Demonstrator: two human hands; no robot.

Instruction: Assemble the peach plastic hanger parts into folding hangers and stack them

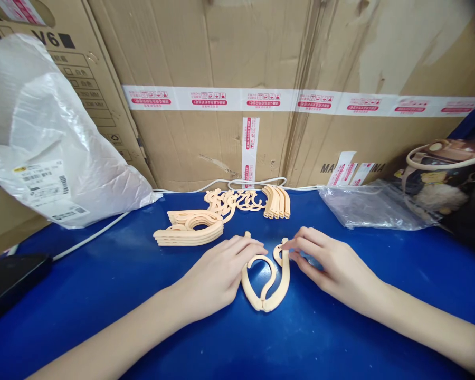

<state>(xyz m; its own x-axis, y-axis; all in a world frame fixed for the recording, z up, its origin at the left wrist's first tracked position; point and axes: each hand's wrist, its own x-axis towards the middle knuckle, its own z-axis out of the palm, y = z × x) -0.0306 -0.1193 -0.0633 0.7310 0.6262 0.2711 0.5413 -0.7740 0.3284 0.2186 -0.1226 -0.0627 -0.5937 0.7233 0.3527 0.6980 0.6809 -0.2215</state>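
Note:
A beige plastic folding hanger point(283, 285) lies on the blue table in front of me, its two arms folded up into a V and its curved hook between them. My left hand point(225, 272) is closed over the left arm of the hanger, fingers hiding much of that arm. With thumb and fingertips, my right hand point(326, 261) pinches the upper end of the right arm, beside a small curved notch piece. Just beyond my left hand sits a stack of folded hangers point(190, 237).
Behind lie a heap of loose hooks point(221, 200) and a row of hanger arms point(276, 201). A clear plastic bag point(372, 203) and a dark bag point(439, 174) are at right. A white parcel bag point(55, 137), a black device point(13, 282) and cardboard boxes point(206, 142) border the table.

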